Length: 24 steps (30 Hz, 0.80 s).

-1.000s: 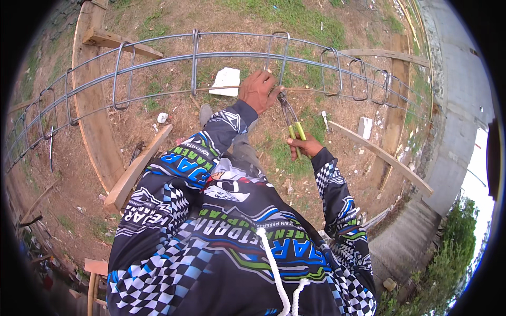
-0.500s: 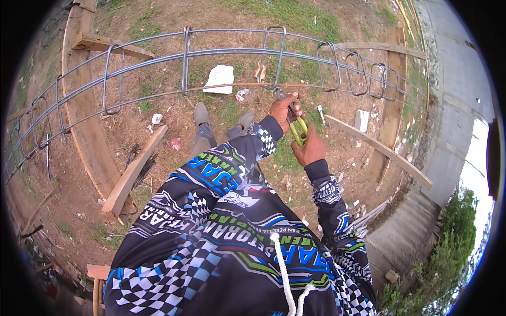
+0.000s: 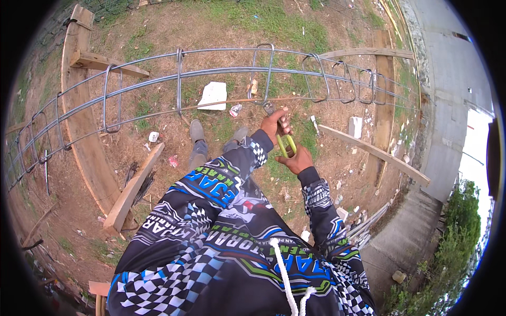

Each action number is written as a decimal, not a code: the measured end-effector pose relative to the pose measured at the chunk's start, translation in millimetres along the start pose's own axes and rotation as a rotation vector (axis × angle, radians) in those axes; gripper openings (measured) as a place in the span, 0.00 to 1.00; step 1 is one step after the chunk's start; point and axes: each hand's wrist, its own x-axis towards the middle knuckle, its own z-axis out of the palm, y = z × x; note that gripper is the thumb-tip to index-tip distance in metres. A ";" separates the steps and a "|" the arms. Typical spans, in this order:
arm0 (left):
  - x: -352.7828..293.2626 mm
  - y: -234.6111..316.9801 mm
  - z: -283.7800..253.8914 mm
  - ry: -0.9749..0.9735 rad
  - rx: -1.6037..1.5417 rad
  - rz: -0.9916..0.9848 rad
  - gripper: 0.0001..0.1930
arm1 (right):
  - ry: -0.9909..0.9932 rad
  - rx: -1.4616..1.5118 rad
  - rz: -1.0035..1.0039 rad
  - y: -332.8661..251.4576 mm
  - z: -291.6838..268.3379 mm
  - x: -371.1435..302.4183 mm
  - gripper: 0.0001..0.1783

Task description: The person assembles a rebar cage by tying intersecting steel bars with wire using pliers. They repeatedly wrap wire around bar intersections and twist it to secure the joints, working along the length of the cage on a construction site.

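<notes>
Pincers with yellow-green handles (image 3: 282, 147) are between my two hands, their metal head up against the lower, rust-brown bar of a long rebar cage (image 3: 221, 70). Near the head, my left hand (image 3: 272, 126) is closed around the upper part of the tool, its fingers curled. My right hand (image 3: 298, 160) grips the handle ends from below. The jaws sit at the lower corner of a bent steel stirrup (image 3: 270, 76); any wire there is too small to make out.
Timber planks (image 3: 87, 126) prop the cage at left and right. A loose board (image 3: 377, 152) slants at the right, another (image 3: 134, 187) at the lower left. A white slab piece (image 3: 213, 96) and litter lie on the grassy dirt. A concrete strip (image 3: 448, 105) runs along the right.
The cage now appears lower in view, and my hands with the pincers appear lower and more to the left. Both hands keep hold of the tool at the same stirrup corner.
</notes>
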 end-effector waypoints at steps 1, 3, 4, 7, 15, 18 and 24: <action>7.3 -8.8 13.7 0.258 0.040 0.086 0.19 | 0.410 -0.287 -0.172 -7.5 15.3 -5.9 0.24; 6.5 -12.0 38.3 0.504 0.099 0.166 0.17 | 0.783 -0.556 -0.291 2.4 27.6 0.5 0.26; 4.4 -12.8 40.7 0.543 0.179 0.187 0.17 | 0.538 -0.363 -0.196 12.6 26.6 5.0 0.24; -11.2 12.4 13.8 0.160 -0.003 0.060 0.15 | -0.447 0.750 0.394 20.1 -1.1 10.6 0.16; -1.2 8.2 53.0 0.647 0.165 0.173 0.13 | 0.608 -0.481 -0.069 -6.7 30.9 -2.9 0.20; -15.7 24.7 30.0 0.182 -0.054 0.025 0.14 | 0.021 0.212 -0.059 13.3 19.2 10.4 0.17; 18.4 0.8 -0.9 0.289 0.092 0.114 0.19 | 0.057 0.046 0.022 6.6 25.9 9.9 0.22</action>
